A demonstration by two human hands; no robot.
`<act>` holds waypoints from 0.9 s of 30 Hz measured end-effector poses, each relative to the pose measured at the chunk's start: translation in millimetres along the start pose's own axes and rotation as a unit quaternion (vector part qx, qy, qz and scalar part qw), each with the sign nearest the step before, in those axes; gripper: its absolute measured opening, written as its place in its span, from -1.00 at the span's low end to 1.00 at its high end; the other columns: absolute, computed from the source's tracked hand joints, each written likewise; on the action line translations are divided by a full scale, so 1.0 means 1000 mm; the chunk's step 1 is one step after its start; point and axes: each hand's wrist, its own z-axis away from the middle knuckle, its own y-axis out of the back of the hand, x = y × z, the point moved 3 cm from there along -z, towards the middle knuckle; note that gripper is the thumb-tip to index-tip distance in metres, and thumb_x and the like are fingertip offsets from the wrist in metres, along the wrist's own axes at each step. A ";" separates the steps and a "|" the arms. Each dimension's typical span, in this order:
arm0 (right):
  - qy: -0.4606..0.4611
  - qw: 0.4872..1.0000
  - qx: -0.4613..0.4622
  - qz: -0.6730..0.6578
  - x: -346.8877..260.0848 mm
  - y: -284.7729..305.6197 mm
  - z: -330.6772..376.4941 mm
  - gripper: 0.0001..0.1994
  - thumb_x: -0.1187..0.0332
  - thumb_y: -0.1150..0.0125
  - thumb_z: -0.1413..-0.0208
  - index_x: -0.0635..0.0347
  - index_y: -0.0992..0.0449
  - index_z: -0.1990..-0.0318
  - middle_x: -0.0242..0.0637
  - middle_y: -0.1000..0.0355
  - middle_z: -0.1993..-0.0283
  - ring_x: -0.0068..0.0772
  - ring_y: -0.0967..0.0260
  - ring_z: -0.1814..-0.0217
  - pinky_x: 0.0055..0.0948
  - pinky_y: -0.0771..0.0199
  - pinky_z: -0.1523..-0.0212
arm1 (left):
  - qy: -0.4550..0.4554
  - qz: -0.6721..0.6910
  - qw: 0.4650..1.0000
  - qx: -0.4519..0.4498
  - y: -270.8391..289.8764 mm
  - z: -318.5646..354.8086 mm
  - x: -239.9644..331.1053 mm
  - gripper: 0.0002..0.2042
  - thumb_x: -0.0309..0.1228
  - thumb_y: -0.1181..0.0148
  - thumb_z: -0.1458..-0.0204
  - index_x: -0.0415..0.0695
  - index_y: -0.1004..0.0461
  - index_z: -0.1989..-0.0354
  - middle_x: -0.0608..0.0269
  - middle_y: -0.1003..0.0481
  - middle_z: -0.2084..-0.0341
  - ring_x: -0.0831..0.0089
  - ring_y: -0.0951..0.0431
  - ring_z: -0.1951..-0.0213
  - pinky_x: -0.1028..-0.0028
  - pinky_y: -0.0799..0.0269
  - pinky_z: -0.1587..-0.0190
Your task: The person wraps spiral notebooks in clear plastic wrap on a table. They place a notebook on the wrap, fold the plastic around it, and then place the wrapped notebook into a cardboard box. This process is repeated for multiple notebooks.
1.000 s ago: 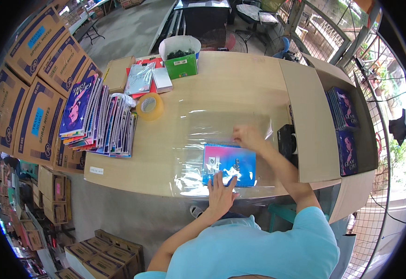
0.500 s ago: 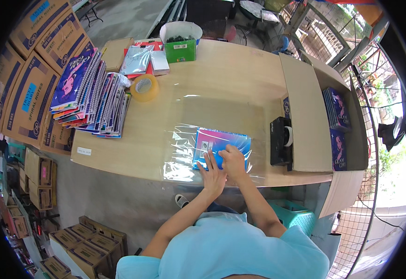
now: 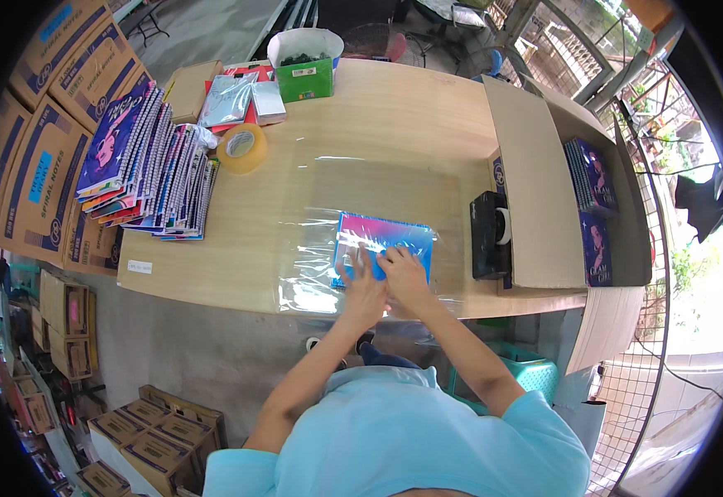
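Observation:
A blue and pink spiral notebook (image 3: 390,236) lies near the front edge of the wooden table (image 3: 361,132), on a sheet of clear plastic film (image 3: 328,207). My left hand (image 3: 363,286) rests flat on the notebook's near edge, fingers spread. My right hand (image 3: 404,275) sits right beside it, pressing on the notebook and the film. The two hands touch each other.
A stack of spiral notebooks (image 3: 150,161) lies at the left, with a roll of tape (image 3: 241,147) beside it. A black tape dispenser (image 3: 490,234) stands to the right of my hands. An open cardboard box (image 3: 535,182) holds notebooks. A green box (image 3: 305,62) stands at the back.
My right hand has come back from the far side of the film to the notebook's near edge, beside my left hand. The view has shifted closer.

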 end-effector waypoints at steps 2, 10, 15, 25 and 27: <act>0.013 0.999 -0.030 0.041 -0.001 0.011 0.007 -0.61 0.43 -0.15 0.07 0.24 -0.46 0.01 -0.21 -0.35 0.05 -0.15 -0.29 -0.08 0.00 -0.42 0.01 | -0.029 -0.049 0.988 0.145 0.012 0.040 -0.027 -0.39 -0.33 -0.35 0.20 0.04 -0.41 -0.16 -0.09 0.16 -0.41 -0.33 0.18 -0.38 -0.48 0.45 -0.19; 0.035 0.998 -0.057 0.022 0.000 0.009 0.010 -0.57 0.45 -0.10 0.03 0.23 -0.38 -0.07 -0.17 -0.32 0.01 -0.10 -0.25 -0.15 0.12 -0.26 -0.19 | -0.149 -0.104 0.982 0.045 0.028 -0.005 -0.048 -0.36 -0.15 -0.35 0.17 -0.03 -0.37 -0.17 0.29 -0.28 -0.24 0.32 -0.20 -0.31 -0.37 0.37 -0.29; 0.084 0.974 0.027 0.209 0.044 0.063 -0.009 -0.72 0.42 -0.09 0.02 0.07 -0.49 0.10 -0.27 -0.40 0.17 -0.16 -0.38 0.01 0.13 -0.05 -0.32 | -0.150 -0.116 0.980 0.052 0.023 -0.001 -0.043 -0.39 -0.15 -0.31 0.09 -0.03 -0.36 -0.18 0.36 -0.31 -0.22 0.33 -0.29 -0.26 -0.38 0.40 -0.29; -0.275 0.931 0.237 -0.039 0.084 0.041 0.157 -0.78 0.35 -0.13 -0.04 0.19 -0.52 0.16 -0.13 -0.49 0.25 0.01 -0.43 0.10 -0.06 -0.41 0.01 | -0.146 -0.060 0.986 0.046 0.032 0.004 -0.050 -0.44 -0.23 -0.32 0.09 -0.03 -0.38 -0.16 0.34 -0.34 -0.20 0.30 -0.31 -0.25 -0.37 0.43 -0.30; -0.421 0.866 0.264 0.061 0.112 0.078 0.145 -0.75 0.28 -0.16 -0.07 0.20 -0.52 0.15 -0.02 -0.49 0.16 0.07 -0.40 0.00 -0.03 -0.41 0.01 | -0.143 -0.060 0.987 0.048 0.033 0.006 -0.049 -0.43 -0.26 -0.33 0.10 -0.04 -0.39 -0.15 0.32 -0.34 -0.19 0.29 -0.31 -0.25 -0.37 0.46 -0.30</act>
